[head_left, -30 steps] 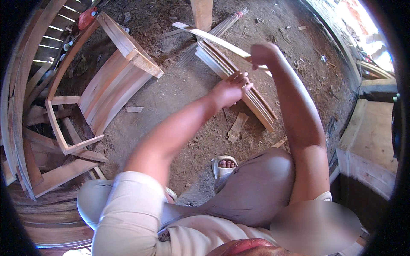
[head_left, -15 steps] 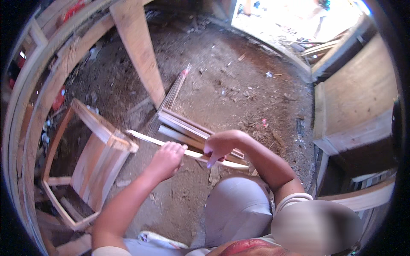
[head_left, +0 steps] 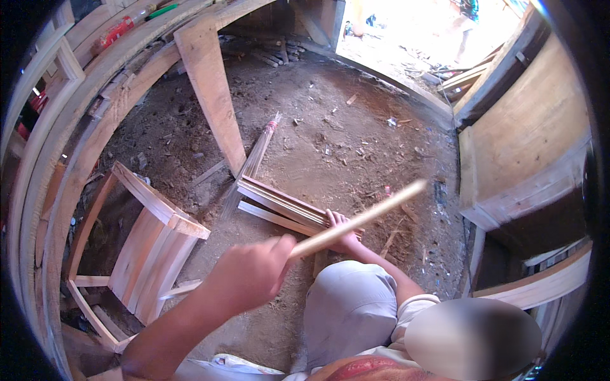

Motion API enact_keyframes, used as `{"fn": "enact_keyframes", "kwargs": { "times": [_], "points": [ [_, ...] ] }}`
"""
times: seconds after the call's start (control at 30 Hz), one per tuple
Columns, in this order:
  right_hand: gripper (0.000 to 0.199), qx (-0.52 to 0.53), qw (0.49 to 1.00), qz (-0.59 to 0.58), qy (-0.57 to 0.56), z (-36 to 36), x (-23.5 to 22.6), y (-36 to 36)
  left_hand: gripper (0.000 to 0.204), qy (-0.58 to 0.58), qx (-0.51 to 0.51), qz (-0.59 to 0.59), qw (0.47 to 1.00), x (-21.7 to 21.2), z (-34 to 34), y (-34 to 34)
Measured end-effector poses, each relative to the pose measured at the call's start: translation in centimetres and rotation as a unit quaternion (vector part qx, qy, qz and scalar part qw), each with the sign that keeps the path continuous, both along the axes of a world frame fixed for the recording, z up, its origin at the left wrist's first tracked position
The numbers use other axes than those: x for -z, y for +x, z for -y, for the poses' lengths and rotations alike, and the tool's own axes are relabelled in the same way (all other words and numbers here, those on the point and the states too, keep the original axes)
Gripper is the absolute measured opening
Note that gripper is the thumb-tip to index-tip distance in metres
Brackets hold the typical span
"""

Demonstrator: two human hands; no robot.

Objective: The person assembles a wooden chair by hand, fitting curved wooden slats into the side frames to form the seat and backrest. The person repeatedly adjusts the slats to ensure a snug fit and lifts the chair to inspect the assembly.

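Observation:
My left hand (head_left: pixel 254 270) is closed around a long, thin wooden strip (head_left: pixel 362 219) held up off the ground. The strip slants from beside my forearm up toward the right, its far end slightly blurred. Lower down, my right hand (head_left: pixel 344 232) touches the near end of a stack of wooden strips (head_left: pixel 286 204) lying on the dirt. Its fingers look apart over the strips; the raised strip passes in front of part of this hand.
A small wooden frame with slats (head_left: pixel 149 254) stands at left. Behind the stack are a leaning board (head_left: pixel 213 95) and a tied bundle of thin sticks (head_left: pixel 260 149). Wooden cabinets (head_left: pixel 521 140) line the right. A red bottle (head_left: pixel 114 35) lies upper left; a bright doorway opens beyond.
My right hand has let go of the single strip and moved to the stack. My left hand has lifted that strip and tilted its far end up to the right.

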State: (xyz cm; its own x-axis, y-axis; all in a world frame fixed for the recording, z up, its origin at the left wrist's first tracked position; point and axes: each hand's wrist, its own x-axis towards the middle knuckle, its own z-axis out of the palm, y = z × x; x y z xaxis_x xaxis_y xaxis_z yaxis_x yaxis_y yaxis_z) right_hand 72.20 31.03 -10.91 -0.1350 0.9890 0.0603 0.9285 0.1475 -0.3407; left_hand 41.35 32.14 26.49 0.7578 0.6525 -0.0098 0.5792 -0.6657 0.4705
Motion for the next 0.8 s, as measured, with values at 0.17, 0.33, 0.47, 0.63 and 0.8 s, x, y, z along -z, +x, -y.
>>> {"fn": "enact_keyframes", "kwargs": {
  "times": [0.17, 0.33, 0.47, 0.63, 0.8],
  "points": [
    [0.080, 0.045, 0.999, 0.008, 0.015, -2.0, -0.1, -1.8, 0.015, -0.085, -0.069, -0.189, 0.976, -2.0, 7.0, -9.6],
    [0.059, -0.004, 1.000, -0.013, -0.025, -3.5, -1.2, -2.6, 0.013, -0.171, -0.152, -0.293, 0.928, -3.9, 9.8, -12.2],
    [0.060, -0.019, 0.995, 0.077, -0.057, -4.0, -2.9, -3.7, 0.016, -0.212, -0.175, -0.253, 0.928, -4.5, 11.7, -13.7],
    [0.058, -0.030, 0.994, 0.097, -0.033, -4.0, -3.0, -2.9, 0.017, -0.281, -0.177, -0.211, 0.919, -2.1, 12.4, -17.0],
    [0.048, -0.010, 0.993, 0.097, -0.058, -4.3, -2.6, -4.0, 0.018, -0.248, -0.209, -0.181, 0.929, -1.4, 12.2, -18.6]
  ]
}}
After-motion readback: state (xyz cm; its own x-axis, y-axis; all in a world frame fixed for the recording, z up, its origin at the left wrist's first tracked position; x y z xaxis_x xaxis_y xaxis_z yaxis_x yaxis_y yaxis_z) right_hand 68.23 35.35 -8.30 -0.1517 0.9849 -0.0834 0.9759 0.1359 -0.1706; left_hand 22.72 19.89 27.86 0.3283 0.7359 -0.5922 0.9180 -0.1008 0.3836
